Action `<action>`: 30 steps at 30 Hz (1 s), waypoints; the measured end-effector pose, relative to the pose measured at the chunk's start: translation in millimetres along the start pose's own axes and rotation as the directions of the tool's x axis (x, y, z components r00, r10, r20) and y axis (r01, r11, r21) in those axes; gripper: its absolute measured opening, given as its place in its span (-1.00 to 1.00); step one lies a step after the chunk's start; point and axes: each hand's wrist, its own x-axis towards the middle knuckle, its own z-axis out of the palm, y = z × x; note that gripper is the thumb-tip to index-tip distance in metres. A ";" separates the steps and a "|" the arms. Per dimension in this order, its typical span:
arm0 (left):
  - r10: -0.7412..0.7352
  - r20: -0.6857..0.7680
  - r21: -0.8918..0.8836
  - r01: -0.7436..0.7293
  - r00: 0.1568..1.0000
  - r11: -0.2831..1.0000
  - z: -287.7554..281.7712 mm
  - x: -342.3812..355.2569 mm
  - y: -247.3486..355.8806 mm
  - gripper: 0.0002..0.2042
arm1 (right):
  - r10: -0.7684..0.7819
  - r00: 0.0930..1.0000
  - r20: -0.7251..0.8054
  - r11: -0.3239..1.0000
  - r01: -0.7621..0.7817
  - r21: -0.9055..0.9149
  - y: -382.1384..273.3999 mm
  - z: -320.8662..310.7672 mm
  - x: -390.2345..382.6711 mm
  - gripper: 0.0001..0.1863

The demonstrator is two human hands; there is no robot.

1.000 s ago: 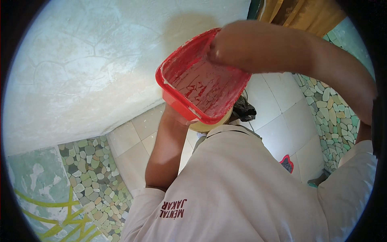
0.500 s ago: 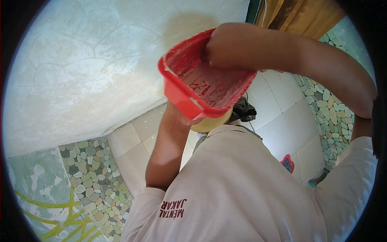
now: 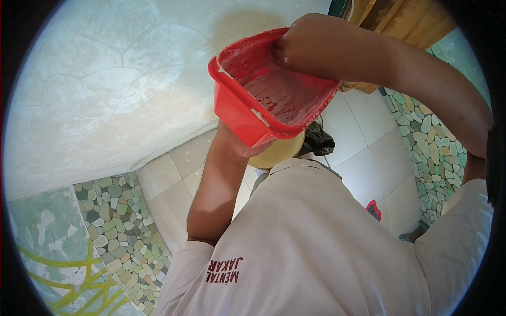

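Observation:
A red plastic tub (image 3: 237, 118) is raised in front of me, tilted so that its inside shows, smeared with a whitish paste. Beneath it, my left hand (image 3: 237, 143) grips the base, its fingers partly behind the tub. My right hand (image 3: 294, 45) reaches over the far rim into the tub, wrist bent. Its fingers are out of sight, so whether they hold anything is hidden. Below the tub stands a pale yellow round bucket or lid (image 3: 279, 157), partly covered by the tub and my shirt.
A whitish, patchy wall (image 3: 105, 95) rises at left. Pale tiles (image 3: 363, 126) cover the floor, bordered by pebble-patterned strips (image 3: 116, 216). A black plastic bag (image 3: 319, 139) lies beside the yellow round thing. A yellow-brown curtain-like sheet (image 3: 400, 26) hangs at the far right.
The tub and both hands have shifted slightly, with the right forearm rising at the wrist. My right hand stays inside the tub, and my left still supports it.

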 end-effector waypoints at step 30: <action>0.109 -0.089 0.288 -0.079 0.990 0.954 -2.9 -1.2 -5.6 -0.39 | -0.033 0.967 0.251 0.999 0.023 0.044 -1.9 -4.0 0.2 -0.91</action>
